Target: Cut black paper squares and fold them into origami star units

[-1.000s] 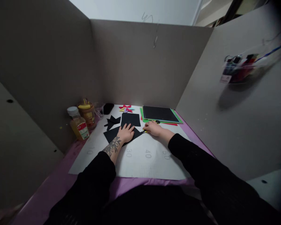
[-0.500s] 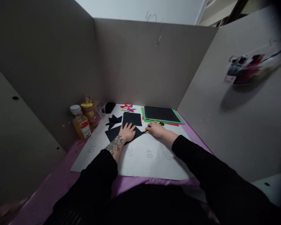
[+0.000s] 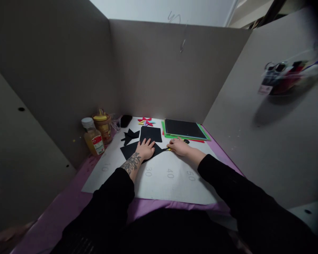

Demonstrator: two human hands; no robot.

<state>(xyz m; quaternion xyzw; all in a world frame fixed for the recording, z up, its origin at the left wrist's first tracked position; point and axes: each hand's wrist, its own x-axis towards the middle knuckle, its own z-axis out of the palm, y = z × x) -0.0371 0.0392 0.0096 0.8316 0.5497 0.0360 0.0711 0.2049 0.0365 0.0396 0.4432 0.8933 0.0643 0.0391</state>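
My left hand [image 3: 145, 149] lies with its fingers spread on a black sheet of paper [image 3: 129, 149] on the white mat. Between thumb and fingers, my right hand [image 3: 178, 146] grips scissors [image 3: 168, 149] with yellow and black handles; the tips are beside the sheet's right corner. Beyond my left hand is a black square of paper [image 3: 151, 133], and to its left lies a folded black paper shape [image 3: 130, 135]. A folded star in red, yellow and other colours [image 3: 146, 121] sits at the back.
On the left stand a juice bottle [image 3: 94, 137], a brown cup with a yellow lid [image 3: 102, 125] and a dark phone [image 3: 126, 121]. Coloured sheets with a black top [image 3: 185, 129] lie at the back right. Grey panels surround the table; a holder [image 3: 281, 79] hangs right.
The view has shifted slightly, so everything appears a little further right. Both hands keep about the same places relative to the paper.
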